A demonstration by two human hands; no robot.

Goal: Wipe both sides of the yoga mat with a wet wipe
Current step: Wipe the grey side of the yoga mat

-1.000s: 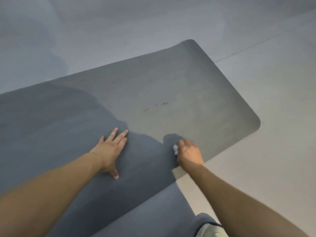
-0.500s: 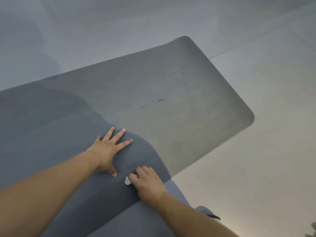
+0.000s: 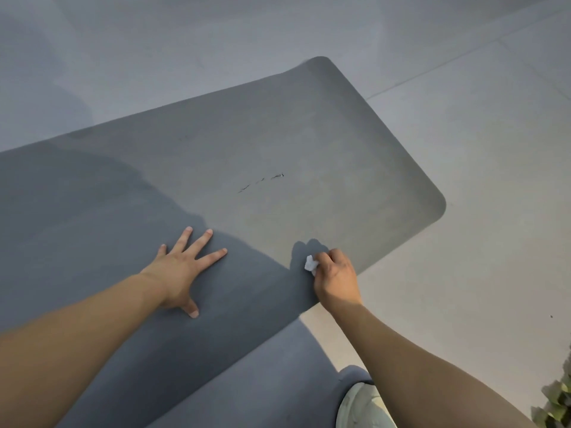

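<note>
wiping near the mat's edge

pressing flat, the left hand lay on the grey yoga mat with its fingers straight and spread, thumb pointing back toward the person, holding nothing. the right hand sat to the right of it, well apart, its grip closed in a curl around a crumpled white wet wipe, which stuck out on the side of the fingers that faced the left hand and touched the mat. this grip was close to the mat's near long edge, with the pale floor just beyond it to the right. the mat was spread out on the floor, its rounded end lying ahead of and beyond both hands. a few short dark scuff marks showed on the mat's surface, ahead of the grip holding the wipe. a darker shadow covered the mat around the left hand. a white shoe showed near the right forearm, and some green leaves at the far right corner.
</note>
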